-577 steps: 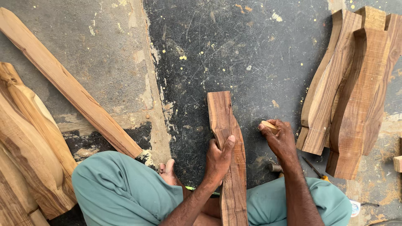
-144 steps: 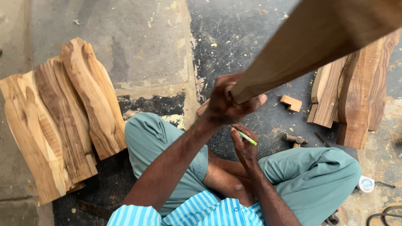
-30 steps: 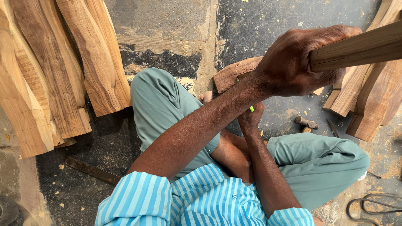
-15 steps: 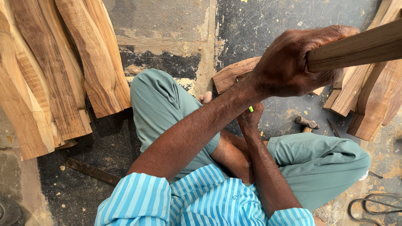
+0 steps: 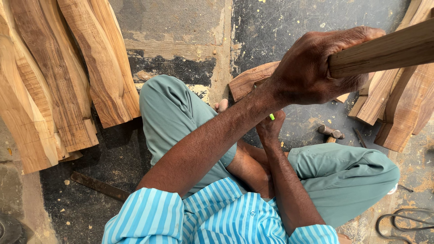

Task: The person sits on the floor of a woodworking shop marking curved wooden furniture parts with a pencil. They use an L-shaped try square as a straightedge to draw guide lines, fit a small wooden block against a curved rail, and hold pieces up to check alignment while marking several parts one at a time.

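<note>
- At nine to eleven o'clock I see a stack of shaped wooden pieces [image 5: 58,86] lying on the floor; a second stack [image 5: 398,113] sits at two to three o'clock.
- A flat metal strip [image 5: 99,186] lies on the dark floor at about eight o'clock, and a hammer head [image 5: 331,132] shows near four o'clock — just beside the right knee.
- A short wooden block [image 5: 248,81] lies on the floor near centre, partly hidden behind the left forearm.
- My left hand [image 5: 312,68] is raised close to the camera at one o'clock, fingers clenched around a long wooden bar [image 5: 384,49] that runs out of view to the right — it blocks much of the floor behind.
- My right hand [image 5: 270,127] sits low at centre, closed on a green pencil [image 5: 271,116], only its tip showing.
</note>
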